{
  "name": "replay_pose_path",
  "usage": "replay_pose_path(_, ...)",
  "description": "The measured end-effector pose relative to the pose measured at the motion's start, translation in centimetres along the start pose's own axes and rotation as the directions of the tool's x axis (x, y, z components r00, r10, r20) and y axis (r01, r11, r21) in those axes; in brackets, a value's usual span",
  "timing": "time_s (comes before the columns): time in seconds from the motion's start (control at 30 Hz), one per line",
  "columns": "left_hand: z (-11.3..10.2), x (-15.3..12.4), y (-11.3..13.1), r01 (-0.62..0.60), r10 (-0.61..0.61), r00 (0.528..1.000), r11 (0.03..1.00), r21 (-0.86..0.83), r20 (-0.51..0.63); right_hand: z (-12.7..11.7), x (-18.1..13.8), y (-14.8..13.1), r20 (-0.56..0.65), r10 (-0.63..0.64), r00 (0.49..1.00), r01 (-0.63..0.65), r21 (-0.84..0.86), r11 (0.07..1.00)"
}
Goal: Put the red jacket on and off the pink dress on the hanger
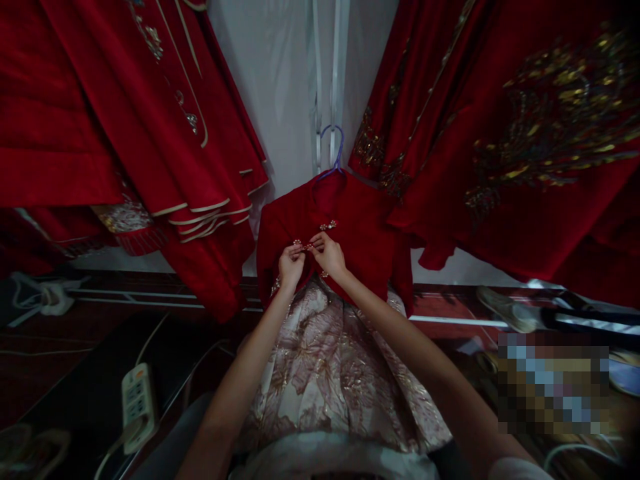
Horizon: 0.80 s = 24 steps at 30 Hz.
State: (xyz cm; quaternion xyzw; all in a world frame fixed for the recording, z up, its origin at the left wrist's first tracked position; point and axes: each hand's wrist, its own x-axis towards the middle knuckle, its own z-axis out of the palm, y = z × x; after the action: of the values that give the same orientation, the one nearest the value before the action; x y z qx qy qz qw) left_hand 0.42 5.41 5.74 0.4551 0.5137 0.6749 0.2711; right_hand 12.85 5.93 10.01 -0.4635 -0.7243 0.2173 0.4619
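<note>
A short red jacket [367, 247] hangs in front of me on a purple hanger [339, 157]. Pearl-like ornamental fasteners run down its front, one of them, the upper fastener [329, 225], above my hands. My left hand [291, 265] pinches one side of a middle fastener [307, 247] at the jacket's front edge. From the other side, my right hand [327, 255] has its thumb and fingers closed on the same fastener. Whether its two halves are joined cannot be made out. Below the jacket falls a pale pink and gold patterned skirt [320, 360].
Red garments [210, 167] with gold trim hang at left, and a red garment with gold embroidery [565, 113] at right. A white power strip [139, 407] with cords lies on a black surface at lower left. A shoe [507, 308] shows at right.
</note>
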Motion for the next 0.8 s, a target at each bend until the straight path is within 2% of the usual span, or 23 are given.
replay_pose_path(0.23,0.1,-0.5,0.0,-0.058,0.059,0.998,0.998,-0.011,0.037,0.0,-0.4,0.9,-0.008,-0.004,1.000,0.005,0.077,0.997)
replay_pose_path(0.5,0.7,-0.2,0.4,0.010,-0.014,0.997,0.998,0.057,0.079,0.1,-0.4,1.0,-0.032,-0.016,0.999,0.020,0.104,0.994)
replay_pose_path(0.6,1.0,-0.1,0.6,-0.019,0.000,0.995,0.982,0.186,0.098,0.1,-0.4,1.0,-0.031,-0.016,0.999,0.019,0.119,0.993)
replay_pose_path(0.67,0.9,-0.3,0.9,-0.086,0.049,0.992,0.942,0.323,0.120,0.1,-0.4,1.2,-0.035,-0.015,0.999,0.019,0.119,0.993)
replay_pose_path(0.8,0.6,-1.3,2.0,-0.281,0.209,0.959,0.747,0.602,0.189,0.1,-0.4,1.4,-0.041,-0.015,0.999,0.020,0.118,0.993)
